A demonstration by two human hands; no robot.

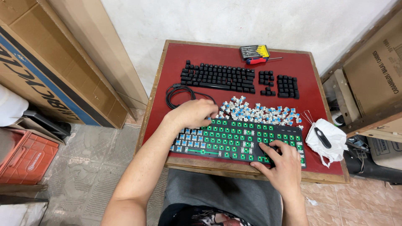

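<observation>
kbd frame (234, 140) long axis L-R | left hand (193, 114) curled, grip unclear | right hand (279, 161) flat on frame, holds nothing

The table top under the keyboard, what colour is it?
Dark red, with a brown wooden rim; the table top shows best in the head view.

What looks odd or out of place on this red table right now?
The keyboard under both hands lacks keycaps, with green board exposed and most switches pulled. Loose blue switches lie heaped behind it, and the keycaps sit laid out separately.
</observation>
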